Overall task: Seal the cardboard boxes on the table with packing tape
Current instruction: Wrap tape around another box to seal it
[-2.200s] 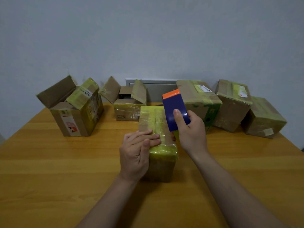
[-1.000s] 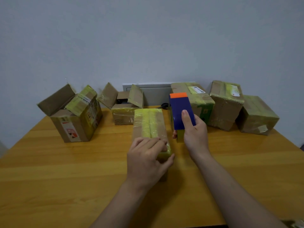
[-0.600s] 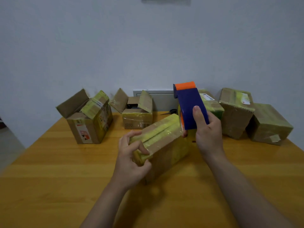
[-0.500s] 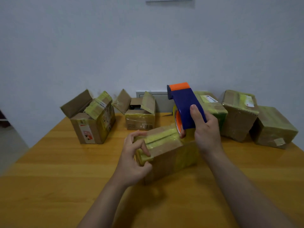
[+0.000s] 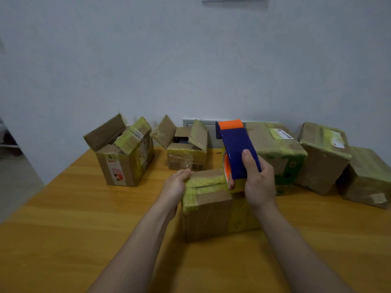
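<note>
A small cardboard box (image 5: 208, 210) wrapped in yellow-green tape stands on the wooden table (image 5: 74, 229) in front of me. My left hand (image 5: 175, 185) grips its upper left edge, fingers curled over the top. My right hand (image 5: 257, 180) holds a blue and orange tape dispenser (image 5: 237, 149) upright, with its lower end against the box's top right side. Two cardboard boxes with flaps standing open sit at the back: a bigger one (image 5: 124, 153) on the left and a smaller one (image 5: 187, 151) next to it.
Three taped-up boxes line the back right of the table: one (image 5: 277, 151) just behind the dispenser, one (image 5: 321, 157) tilted beside it, and one (image 5: 366, 178) at the far right. A grey wall rises behind them. Bare tabletop lies near me.
The box was lying flat under my left hand; I lifted and turned it, and it now stands with a short face toward me. The dispenser moved down onto its top right.
</note>
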`<state>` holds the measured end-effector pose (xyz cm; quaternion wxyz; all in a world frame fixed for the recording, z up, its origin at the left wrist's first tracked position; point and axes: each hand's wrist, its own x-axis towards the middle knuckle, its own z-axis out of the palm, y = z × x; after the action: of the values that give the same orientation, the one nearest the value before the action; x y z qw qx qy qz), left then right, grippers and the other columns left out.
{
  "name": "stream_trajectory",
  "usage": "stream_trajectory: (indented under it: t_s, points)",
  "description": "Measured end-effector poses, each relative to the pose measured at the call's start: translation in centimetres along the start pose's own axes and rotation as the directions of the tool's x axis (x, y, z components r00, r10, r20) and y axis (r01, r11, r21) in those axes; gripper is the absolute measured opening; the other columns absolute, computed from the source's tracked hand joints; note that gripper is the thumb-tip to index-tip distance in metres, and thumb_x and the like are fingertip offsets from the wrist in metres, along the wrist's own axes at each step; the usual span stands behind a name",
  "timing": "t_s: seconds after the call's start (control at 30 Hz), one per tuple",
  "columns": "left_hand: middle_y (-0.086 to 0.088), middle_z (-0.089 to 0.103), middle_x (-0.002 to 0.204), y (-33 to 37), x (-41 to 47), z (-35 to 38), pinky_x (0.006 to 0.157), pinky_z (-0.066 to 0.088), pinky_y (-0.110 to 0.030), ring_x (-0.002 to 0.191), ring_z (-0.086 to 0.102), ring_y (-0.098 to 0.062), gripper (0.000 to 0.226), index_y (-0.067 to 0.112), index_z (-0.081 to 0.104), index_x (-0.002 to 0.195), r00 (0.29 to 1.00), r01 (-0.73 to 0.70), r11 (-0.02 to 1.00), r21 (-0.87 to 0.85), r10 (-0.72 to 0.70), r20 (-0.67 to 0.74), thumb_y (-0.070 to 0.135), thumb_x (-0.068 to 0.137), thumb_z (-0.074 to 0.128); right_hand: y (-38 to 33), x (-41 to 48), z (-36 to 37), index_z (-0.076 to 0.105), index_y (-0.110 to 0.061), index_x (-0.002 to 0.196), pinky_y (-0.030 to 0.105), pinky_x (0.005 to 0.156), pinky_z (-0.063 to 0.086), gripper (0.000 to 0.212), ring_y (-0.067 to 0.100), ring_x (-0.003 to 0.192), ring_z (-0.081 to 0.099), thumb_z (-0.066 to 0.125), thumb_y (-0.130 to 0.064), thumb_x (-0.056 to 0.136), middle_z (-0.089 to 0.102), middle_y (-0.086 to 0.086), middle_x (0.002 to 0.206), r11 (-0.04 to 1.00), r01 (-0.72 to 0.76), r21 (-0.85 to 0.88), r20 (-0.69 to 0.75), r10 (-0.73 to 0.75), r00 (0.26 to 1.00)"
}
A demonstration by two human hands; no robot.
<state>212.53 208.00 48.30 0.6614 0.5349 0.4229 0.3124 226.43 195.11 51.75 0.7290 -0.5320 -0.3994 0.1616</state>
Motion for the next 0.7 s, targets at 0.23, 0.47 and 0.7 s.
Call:
stream_trajectory:
  t_s: [0.23,0.47,0.7]
  points:
    - [-0.006,0.078,0.083,-0.7,0.5,0.1,0.058,0.058,-0.029,0.076,0.077,-0.021,0.025,0.013,0.069,0.098,1.0,-0.016,0.999,-0.037,0.015,-0.023,0.023,0.108,0.049,0.5,-0.6,0.0,0.065,-0.001,0.112,0.021,0.049,0.052,0.045,0.015,0.056,0.063,0.047,-0.041,0.1,0.068,0.01,0.077,0.998,0.038,0.045,-0.026,-0.037,0.999]
    - [0.007,0.067,0.12,-0.2,-0.4,-0.2,0.091,0.046,-0.031,0.111,0.062,-0.014,0.04,0.024,0.068,0.126,0.998,-0.034,0.985,0.169,0.043,-0.048,0.047,0.11,0.04,0.4,-1.0,0.2,0.065,-0.003,0.113,0.02,0.05,0.052,0.043,0.014,0.057,0.064,0.047,-0.041,0.101,0.069,0.008,0.078,0.998,0.047,0.043,-0.042,-0.045,0.998]
    - [0.002,0.068,0.125,-0.2,-1.2,0.4,0.079,0.055,-0.024,0.097,0.071,-0.009,0.025,0.025,0.065,0.126,0.992,-0.095,0.99,0.106,0.103,-0.072,0.032,0.11,0.048,0.3,-1.3,0.2,0.064,-0.006,0.113,0.021,0.049,0.052,0.042,0.016,0.057,0.064,0.046,-0.042,0.1,0.069,0.011,0.081,0.998,0.049,0.038,-0.068,-0.046,0.997]
